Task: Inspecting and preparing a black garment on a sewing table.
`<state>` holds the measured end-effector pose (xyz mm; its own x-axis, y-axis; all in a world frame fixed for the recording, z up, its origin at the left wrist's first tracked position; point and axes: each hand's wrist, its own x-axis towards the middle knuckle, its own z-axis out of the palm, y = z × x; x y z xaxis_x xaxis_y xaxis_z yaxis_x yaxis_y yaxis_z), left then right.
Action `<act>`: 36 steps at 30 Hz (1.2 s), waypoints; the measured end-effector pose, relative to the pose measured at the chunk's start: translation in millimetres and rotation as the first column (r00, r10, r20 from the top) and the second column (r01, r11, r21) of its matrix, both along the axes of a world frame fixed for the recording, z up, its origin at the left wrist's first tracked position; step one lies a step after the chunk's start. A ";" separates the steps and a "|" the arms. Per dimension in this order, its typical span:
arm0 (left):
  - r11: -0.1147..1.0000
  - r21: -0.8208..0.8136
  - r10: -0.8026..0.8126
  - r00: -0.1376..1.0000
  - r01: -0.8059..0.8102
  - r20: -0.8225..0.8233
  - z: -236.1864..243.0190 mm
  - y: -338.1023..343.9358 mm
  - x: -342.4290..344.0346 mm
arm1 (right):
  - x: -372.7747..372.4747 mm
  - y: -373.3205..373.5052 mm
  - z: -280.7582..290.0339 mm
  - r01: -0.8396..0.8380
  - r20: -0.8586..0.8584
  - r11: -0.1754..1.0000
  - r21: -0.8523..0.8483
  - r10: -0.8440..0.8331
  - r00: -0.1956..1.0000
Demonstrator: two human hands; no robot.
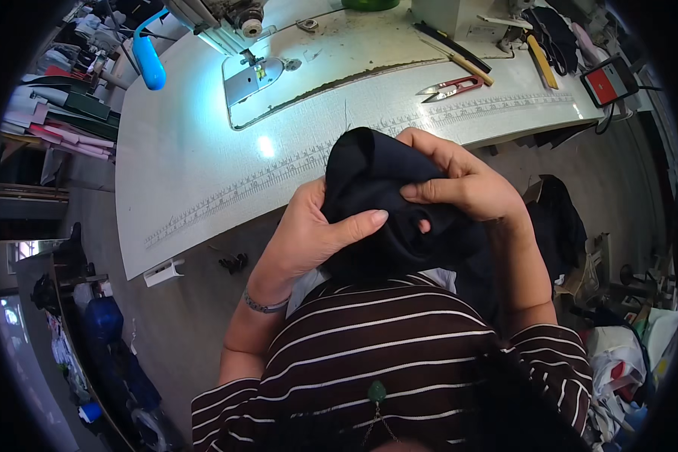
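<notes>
A piece of black fabric is bunched up between my hands, just in front of the near edge of the sewing table. My left hand grips its left side, thumb pressed on top and the other fingers hidden behind the cloth. On the right side, my right hand holds the fabric with thumb in front and fingers behind. A fingertip shows through a fold or opening low in the cloth. More dark fabric hangs down toward my lap.
A sewing machine with its lamp lit stands at the back left of the white table. Red-handled thread snips, a yellow-handled tool and a black pen-like tool lie at the back right. A printed ruler strip runs along the near edge.
</notes>
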<state>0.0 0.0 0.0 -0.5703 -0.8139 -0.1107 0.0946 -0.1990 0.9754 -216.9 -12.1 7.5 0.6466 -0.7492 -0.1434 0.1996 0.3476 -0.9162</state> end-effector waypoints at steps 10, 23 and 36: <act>0.990 0.074 0.127 0.991 -0.124 -0.046 4.0 3.6 -1.9 | -3.4 -9.4 -7.6 0.105 -0.150 0.959 -0.263 -0.149 0.977; 0.919 0.349 0.343 0.807 -0.183 -0.481 9.9 3.4 13.5 | -25.8 22.1 -28.8 0.076 -0.142 0.997 -0.031 -0.079 0.987; 0.824 0.493 0.466 0.830 -0.281 -0.306 -10.7 -8.6 22.1 | -35.8 20.8 -37.3 0.472 0.038 0.838 0.273 -0.499 0.866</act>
<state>22.1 -8.6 -10.7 -0.2983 -0.9004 -0.3166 0.6043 -0.4350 0.6675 -252.6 8.7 -29.7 0.2305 -0.9196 -0.3181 0.4905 0.3921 -0.7782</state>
